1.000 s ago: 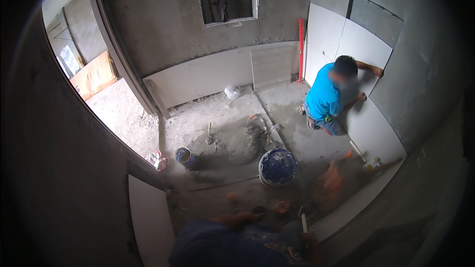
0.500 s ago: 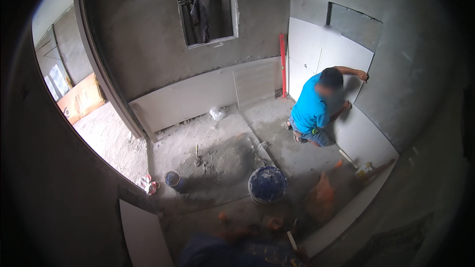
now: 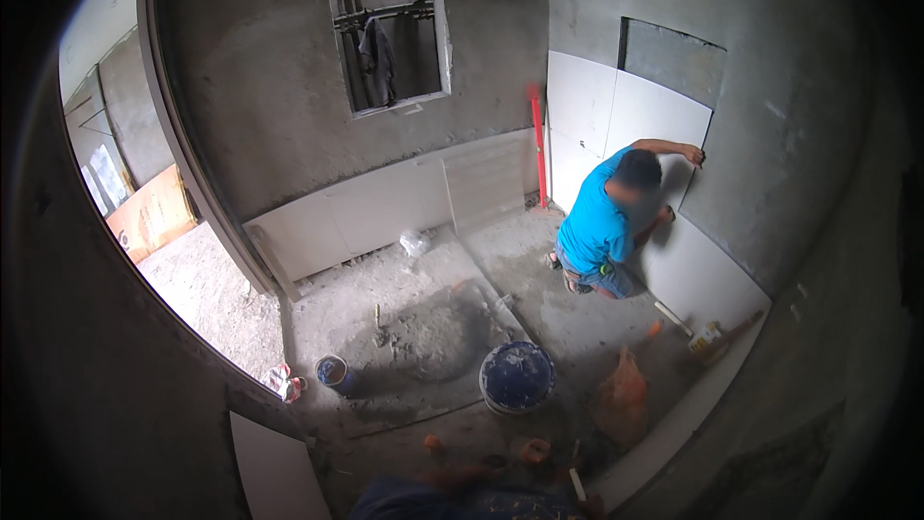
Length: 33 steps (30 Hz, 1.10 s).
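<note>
At the lower edge, in deep shade, shows my own dark blue clothing [image 3: 433,501]. My right hand [image 3: 593,505] is a dim shape at the foot of a pale stick-like handle [image 3: 577,483] and seems closed round it; what the handle belongs to is hidden. A dim brownish blur in front of my clothing may be my left hand [image 3: 457,477]; its fingers cannot be made out. Small orange pieces lie just beyond, one a round orange ring or cup [image 3: 535,451], the other an orange lump [image 3: 433,441].
A co-worker in a blue shirt [image 3: 594,217] kneels by white wall tiles [image 3: 664,106], both hands at tile edges. A large blue bucket [image 3: 518,376], a smaller bucket [image 3: 333,374], an orange bag [image 3: 621,395] and a mortar heap [image 3: 423,337] are on the floor. A red level [image 3: 538,149] leans in the corner.
The whole view has shifted, so the room sits lower and slightly left in it. The pale handle has moved a little right relative to the large bucket. The co-worker's pose is nearly the same.
</note>
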Available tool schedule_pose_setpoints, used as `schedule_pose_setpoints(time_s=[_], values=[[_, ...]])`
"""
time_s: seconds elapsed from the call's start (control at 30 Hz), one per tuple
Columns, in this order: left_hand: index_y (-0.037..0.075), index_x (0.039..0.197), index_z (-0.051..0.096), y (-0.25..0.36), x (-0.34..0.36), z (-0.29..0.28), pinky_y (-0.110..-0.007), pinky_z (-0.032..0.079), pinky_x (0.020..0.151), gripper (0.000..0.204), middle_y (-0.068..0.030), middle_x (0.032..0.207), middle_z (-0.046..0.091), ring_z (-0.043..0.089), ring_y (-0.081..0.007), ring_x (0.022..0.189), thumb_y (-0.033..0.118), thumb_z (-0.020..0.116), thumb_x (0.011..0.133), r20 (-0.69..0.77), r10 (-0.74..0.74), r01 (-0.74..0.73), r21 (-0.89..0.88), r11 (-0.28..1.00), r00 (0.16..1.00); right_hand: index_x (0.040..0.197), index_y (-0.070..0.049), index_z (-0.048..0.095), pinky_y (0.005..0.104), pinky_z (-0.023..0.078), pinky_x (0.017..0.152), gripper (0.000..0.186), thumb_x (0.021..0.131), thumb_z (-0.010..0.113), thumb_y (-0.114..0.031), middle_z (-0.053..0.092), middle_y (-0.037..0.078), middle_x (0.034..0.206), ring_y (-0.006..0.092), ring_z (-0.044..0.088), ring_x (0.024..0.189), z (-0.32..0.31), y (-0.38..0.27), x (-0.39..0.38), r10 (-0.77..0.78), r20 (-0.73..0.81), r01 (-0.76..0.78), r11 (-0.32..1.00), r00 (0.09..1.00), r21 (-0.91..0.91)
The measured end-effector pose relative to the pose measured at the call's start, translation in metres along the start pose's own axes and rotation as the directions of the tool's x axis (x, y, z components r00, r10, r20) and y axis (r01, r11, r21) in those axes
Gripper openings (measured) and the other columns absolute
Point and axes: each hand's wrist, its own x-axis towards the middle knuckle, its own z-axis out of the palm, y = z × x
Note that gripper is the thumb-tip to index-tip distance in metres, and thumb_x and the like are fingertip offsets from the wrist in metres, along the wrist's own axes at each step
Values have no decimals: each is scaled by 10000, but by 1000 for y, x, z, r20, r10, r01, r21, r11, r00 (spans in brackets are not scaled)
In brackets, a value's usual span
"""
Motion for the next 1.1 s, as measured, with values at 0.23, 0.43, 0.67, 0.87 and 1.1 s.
schedule_pose_setpoints(time_s=[0.23, 0.43, 0.67, 0.87, 1.1], values=[[98, 1102, 667, -14, -11, 5, -399, 485, 884, 478, -135, 1111, 667, 634, -261, 1049, 449, 576, 791, -1, -13, 13, 1, 1000, 1000, 1233, -33, 566, 380, 407, 1020, 612, 847, 615, -506, 498, 170, 1365, 256, 483, 1269, -17, -35, -48, 149, 150, -131, 983, 977, -125], [98, 1106, 666, -6, -1, 13, -398, 483, 886, 483, -136, 1114, 666, 632, -261, 1051, 454, 575, 791, 24, 39, -40, 35, 999, 999, 958, 21, 672, 455, 526, 748, 414, 712, 654, -312, 667, 251, 894, 367, 675, 818, 38, 102, 61, -347, -180, 224, 845, 920, -485], [97, 1110, 664, -22, -5, 28, -398, 482, 889, 490, -137, 1117, 665, 631, -261, 1054, 459, 575, 792, 45, 49, -52, 49, 997, 998, 961, 28, 658, 482, 501, 818, 425, 740, 634, -334, 649, 277, 939, 417, 636, 914, 29, 76, 24, -276, -297, 213, 950, 914, -227], [96, 1114, 662, -14, -5, 26, -397, 480, 892, 496, -138, 1120, 664, 630, -261, 1057, 463, 575, 793, 73, 68, -75, 92, 993, 995, 934, -4, 659, 480, 500, 818, 351, 756, 610, -302, 650, 263, 938, 410, 633, 929, 8, 21, -14, -61, -256, 43, 996, 965, -75], [95, 1118, 661, -17, -10, 26, -397, 479, 895, 502, -139, 1123, 662, 628, -260, 1060, 468, 574, 794, 99, 54, -66, 126, 990, 994, 961, 15, 655, 480, 482, 865, 369, 755, 583, -283, 642, 271, 976, 413, 621, 963, 1, 17, -10, -44, -227, 31, 998, 973, -59]])
